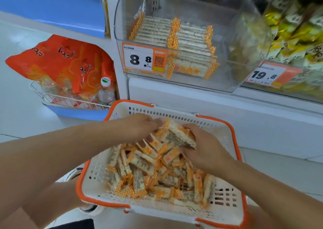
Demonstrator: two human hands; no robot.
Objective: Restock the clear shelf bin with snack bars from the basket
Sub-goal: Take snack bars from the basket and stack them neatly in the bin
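Orange bags of snacks lie heaped at the far left in a white wire rack, with a small water bottle standing against them at the rack's right end. Above them a blue shelf edge runs across the corner. Just right of the rack stands the white shelf post, and beside it sits the clear shelf bin, partly filled: wrapped snack bars with orange checked ends lie in tidy rows toward its left half, while its right half shows bare plastic. A price tag reading 8.8 is fixed to the bin's front left.

Below the bin, a white basket with an orange rim holds a loose jumble of the same bars, lying at all angles. The left hand reaches in from the left over the basket's far side, its fingers bent onto the upper end of a stacked bundle of bars. The right hand comes from the right and wraps its fingers around the other side of that bundle, so both hands clamp it between them just above the pile.

Further right, a neighbouring bin holds yellow and white packets and carries a tag reading 19.8.
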